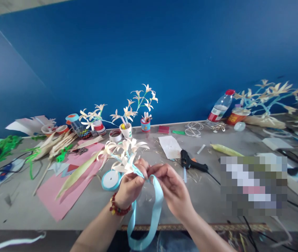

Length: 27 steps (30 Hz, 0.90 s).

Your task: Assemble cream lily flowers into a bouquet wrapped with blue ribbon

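Note:
My left hand (133, 182), with a red bead bracelet at the wrist, is closed around the stems of a spray of cream handmade flowers (124, 154). Light blue ribbon covers the stems where they meet the fingers. My right hand (171, 185) pinches the same light blue ribbon (156, 203) close to the left fingertips. From there the ribbon hangs in a long loop below both hands, past the table's front edge. Left of the left wrist lies a ribbon spool (110, 180) with a white centre. Exactly where the ribbon meets the stem is partly hidden by fingers.
A black glue gun (192, 161) lies right of my hands, its cord trailing rightward. Behind stand a paper cup (126, 130) with flowers, a small tin (145, 124) and a tilted water bottle (220, 107). Pink paper (56, 190) and a husk (79, 173) lie left.

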### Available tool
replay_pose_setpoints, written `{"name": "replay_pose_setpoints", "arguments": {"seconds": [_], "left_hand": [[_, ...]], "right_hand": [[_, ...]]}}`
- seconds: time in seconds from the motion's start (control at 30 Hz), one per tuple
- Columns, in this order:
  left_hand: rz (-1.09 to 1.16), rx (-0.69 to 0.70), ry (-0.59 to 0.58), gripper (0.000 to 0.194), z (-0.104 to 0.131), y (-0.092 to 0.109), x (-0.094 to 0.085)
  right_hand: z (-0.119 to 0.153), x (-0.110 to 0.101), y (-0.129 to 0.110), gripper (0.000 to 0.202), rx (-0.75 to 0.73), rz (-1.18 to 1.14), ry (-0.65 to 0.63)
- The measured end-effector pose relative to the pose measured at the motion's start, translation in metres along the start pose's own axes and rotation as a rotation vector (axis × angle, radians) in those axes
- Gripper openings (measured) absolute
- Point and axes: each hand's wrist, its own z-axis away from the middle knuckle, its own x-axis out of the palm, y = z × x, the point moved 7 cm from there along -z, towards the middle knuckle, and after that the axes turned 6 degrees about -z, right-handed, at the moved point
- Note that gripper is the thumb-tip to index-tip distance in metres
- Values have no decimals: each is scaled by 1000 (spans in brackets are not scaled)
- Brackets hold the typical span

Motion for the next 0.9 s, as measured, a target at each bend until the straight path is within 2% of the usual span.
{"name": "replay_pose_setpoints", "arguments": {"seconds": [0.2, 0.33, 0.47, 0.7, 0.9], "left_hand": [[82, -6, -43, 29, -2, 2, 5], [45, -17, -19, 32, -1, 0, 4], [56, -16, -20, 31, 0, -2, 5], [56, -28, -13, 30, 1, -3, 6], [37, -17, -4, 28, 3, -3, 5]], "right_hand": [[-1, 3, 1, 20, 59, -130, 6], [-2, 5, 2, 26, 107, -115, 23], [-3, 4, -1, 28, 87, -87, 57], [1, 3, 7, 21, 184, -185, 15], [1, 2, 0, 18, -7, -58, 5]]}}
